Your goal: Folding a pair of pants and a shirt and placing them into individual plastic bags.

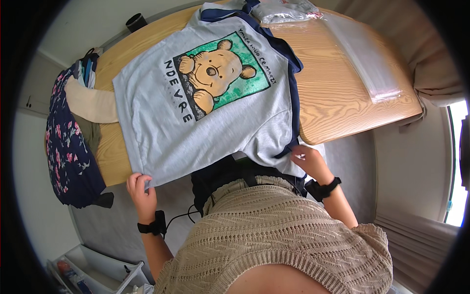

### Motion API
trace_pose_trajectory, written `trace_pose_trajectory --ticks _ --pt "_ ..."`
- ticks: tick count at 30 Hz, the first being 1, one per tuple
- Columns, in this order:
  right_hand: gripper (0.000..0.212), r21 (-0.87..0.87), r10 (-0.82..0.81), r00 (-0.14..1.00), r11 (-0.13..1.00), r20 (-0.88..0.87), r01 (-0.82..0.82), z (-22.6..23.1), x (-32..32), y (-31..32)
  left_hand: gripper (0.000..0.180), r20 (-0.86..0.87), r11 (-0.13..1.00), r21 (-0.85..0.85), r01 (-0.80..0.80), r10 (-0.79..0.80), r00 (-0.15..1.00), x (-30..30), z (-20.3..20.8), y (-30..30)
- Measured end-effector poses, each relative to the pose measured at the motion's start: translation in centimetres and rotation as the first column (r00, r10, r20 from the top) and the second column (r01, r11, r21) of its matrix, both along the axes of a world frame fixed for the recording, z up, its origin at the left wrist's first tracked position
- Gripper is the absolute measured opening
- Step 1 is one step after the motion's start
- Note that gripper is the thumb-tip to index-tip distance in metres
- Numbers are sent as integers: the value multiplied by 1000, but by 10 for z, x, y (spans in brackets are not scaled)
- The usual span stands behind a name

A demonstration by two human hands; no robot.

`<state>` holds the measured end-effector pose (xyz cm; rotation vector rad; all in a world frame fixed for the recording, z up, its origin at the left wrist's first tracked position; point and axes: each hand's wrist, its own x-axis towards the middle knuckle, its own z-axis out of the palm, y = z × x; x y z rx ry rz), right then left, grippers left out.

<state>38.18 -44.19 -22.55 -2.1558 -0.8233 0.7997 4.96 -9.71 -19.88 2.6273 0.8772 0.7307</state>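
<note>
The shirt [152, 117] lies at twelve o'clock on the surface [338, 108]; our left hand [144, 191] pinches its seven-o'clock corner [149, 177], our right hand [308, 161] its four-o'clock sleeve [273, 137]. We'd best tension both evenly.

Your wood-grain table [338, 108] carries, before you, a pale grey shirt [210, 83], printed side up, partly hanging over the near edge. On your left: navy floral cloth [68, 152], cream cloth [95, 103]. Toward the far right: clear plastic bags [362, 54], bagged garment [289, 12]
</note>
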Motion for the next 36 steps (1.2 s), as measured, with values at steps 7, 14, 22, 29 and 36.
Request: trace_pose_trajectory --ticks 7,14,22,29,36 --pt "78 30 -45 878 997 -476 67 -33 30 25 25 24 999 -52 -1 2 1000 -8 1 -2" --pt "37 -22 175 927 981 -332 -193 16 12 -9 26 24 999 -49 -17 18 1000 -14 15 -4" --pt "48 684 42 843 607 -536 405 108 17 -60 25 190 998 -46 51 -42 981 -8 66 -13" --pt "23 485 -108 763 714 -637 506 153 14 -22 20 119 954 -295 44 -9 993 -14 57 -20" --pt "24 517 -18 693 652 -721 555 181 65 55 11 171 764 -625 -162 336 926 4 50 14"
